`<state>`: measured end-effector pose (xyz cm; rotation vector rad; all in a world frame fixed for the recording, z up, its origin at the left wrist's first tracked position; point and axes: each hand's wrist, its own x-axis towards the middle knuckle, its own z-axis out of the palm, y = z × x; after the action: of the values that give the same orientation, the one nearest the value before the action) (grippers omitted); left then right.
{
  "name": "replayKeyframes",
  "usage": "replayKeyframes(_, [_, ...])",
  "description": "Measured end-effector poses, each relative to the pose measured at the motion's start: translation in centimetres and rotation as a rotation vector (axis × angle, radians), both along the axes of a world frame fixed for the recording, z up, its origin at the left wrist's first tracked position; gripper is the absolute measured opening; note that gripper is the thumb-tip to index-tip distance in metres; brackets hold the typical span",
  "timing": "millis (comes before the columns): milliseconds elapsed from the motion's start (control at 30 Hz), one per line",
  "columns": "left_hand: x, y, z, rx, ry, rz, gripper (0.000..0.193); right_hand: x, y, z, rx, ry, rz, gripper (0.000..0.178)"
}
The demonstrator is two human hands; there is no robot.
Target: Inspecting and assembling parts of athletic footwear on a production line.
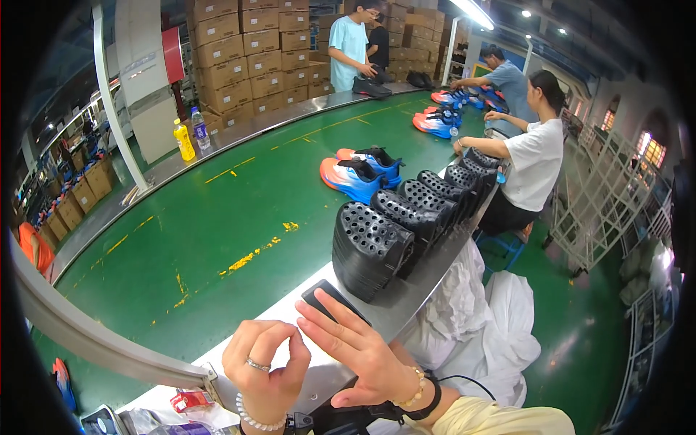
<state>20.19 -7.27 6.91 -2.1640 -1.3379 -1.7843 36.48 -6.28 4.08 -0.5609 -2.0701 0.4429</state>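
Observation:
My left hand (267, 366), with a ring and a pale coiled bracelet, is closed, its thumb and forefinger curled together in a pinch. Whether anything sits between those fingertips I cannot make out. Right beside it, my right hand (355, 357) is open with fingers stretched toward the upper left; a beaded bracelet and a black band circle its wrist. Partly hidden behind the right fingers lies a flat black object (317, 294), resembling a phone, on the white ledge (286, 308). Beyond it, stacked black perforated shoe-shaped pieces (370, 246) stand in a row along the metal edge.
Blue-and-orange sneakers (355, 179) rest on the green conveyor belt (181, 246). A yellow bottle (183, 141) and a clear bottle (200, 129) stand on its far rim. A seated co-worker (536, 152) is at the right. White sacks (500, 326) lie beside the ledge; cartons (221, 65) are stacked behind.

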Motion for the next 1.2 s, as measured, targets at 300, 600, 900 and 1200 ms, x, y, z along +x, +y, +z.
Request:
replayKeyframes(300, [0.6, 0.5, 0.0, -0.013, -0.006, -0.026, 0.016, 0.9, 0.3, 0.0, -0.018, 0.001, 0.020, 0.084])
replayKeyframes(600, [0.8, 1.2, 0.2, 0.049, 0.074, -0.015, 0.021, 1.4, 0.8, 0.0, -0.003, -0.021, 0.021, 0.084])
replayKeyframes(900, [1.5, 1.6, 0.1, 0.080, 0.062, 0.018, 0.022, 1.5, 0.9, 0.1, 0.002, -0.001, 0.003, 0.084])
replayKeyframes(1200, [2.2, 2.2, -0.4, 0.088, 0.042, 0.000, 0.022, 2.3, 1.6, 0.0, -0.018, 0.008, -0.028, 0.083])
